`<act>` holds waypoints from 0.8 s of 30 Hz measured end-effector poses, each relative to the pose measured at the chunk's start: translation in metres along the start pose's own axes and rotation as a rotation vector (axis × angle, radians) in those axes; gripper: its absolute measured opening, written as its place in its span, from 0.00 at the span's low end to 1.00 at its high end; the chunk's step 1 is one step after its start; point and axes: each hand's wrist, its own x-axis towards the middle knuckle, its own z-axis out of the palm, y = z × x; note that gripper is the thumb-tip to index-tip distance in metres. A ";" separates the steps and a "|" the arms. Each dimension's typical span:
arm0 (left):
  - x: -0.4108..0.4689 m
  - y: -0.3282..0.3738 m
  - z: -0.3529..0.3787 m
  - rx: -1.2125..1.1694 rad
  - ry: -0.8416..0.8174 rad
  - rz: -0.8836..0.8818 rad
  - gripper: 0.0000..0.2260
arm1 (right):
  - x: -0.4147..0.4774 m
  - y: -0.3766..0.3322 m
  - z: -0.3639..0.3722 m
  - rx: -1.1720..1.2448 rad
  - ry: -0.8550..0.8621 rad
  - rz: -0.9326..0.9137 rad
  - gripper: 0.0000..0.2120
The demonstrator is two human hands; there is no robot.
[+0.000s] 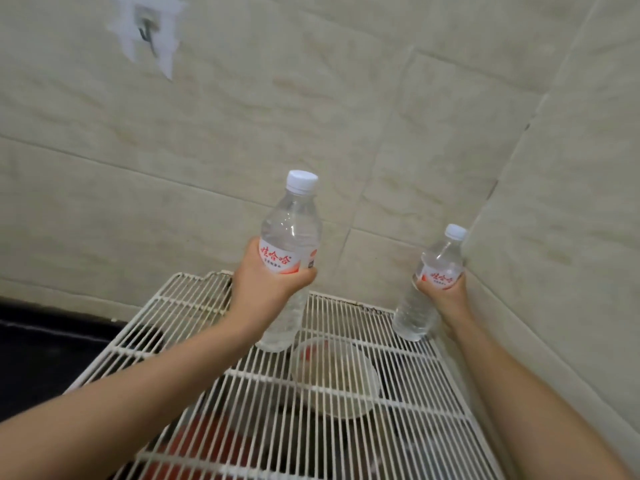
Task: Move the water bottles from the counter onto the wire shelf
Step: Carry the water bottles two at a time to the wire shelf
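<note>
Two clear water bottles with white caps and red-and-white labels are over the white wire shelf (194,313). My left hand (266,282) grips the nearer bottle (289,233) round its label; its base is at the shelf's middle, slightly tilted. My right hand (441,294) grips the second bottle (438,265) at its label, leaning toward the right wall, with its base at the shelf's back right corner. Whether either base touches the wires I cannot tell.
Beige tiled walls (242,133) close in behind and on the right. A metal hook (147,29) sticks out of the wall at upper left. Below the shelf a clear bowl (337,379) and red items show through the wires. A dark counter (45,355) lies at left.
</note>
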 end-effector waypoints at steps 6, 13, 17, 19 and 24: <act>0.020 -0.015 0.079 -0.045 -0.070 -0.052 0.25 | -0.011 -0.005 -0.008 0.032 -0.119 0.002 0.19; 0.048 -0.038 0.160 -0.030 -0.085 -0.046 0.26 | -0.005 0.000 -0.013 0.056 -0.142 0.066 0.25; 0.060 -0.047 0.194 -0.039 -0.075 -0.047 0.26 | -0.002 -0.003 -0.009 0.026 -0.152 0.073 0.26; 0.061 -0.056 0.202 -0.033 -0.087 -0.044 0.26 | -0.003 -0.002 -0.010 0.024 -0.167 0.098 0.28; 0.064 -0.070 0.209 -0.107 -0.186 -0.054 0.27 | -0.002 -0.004 -0.010 0.010 -0.170 0.136 0.34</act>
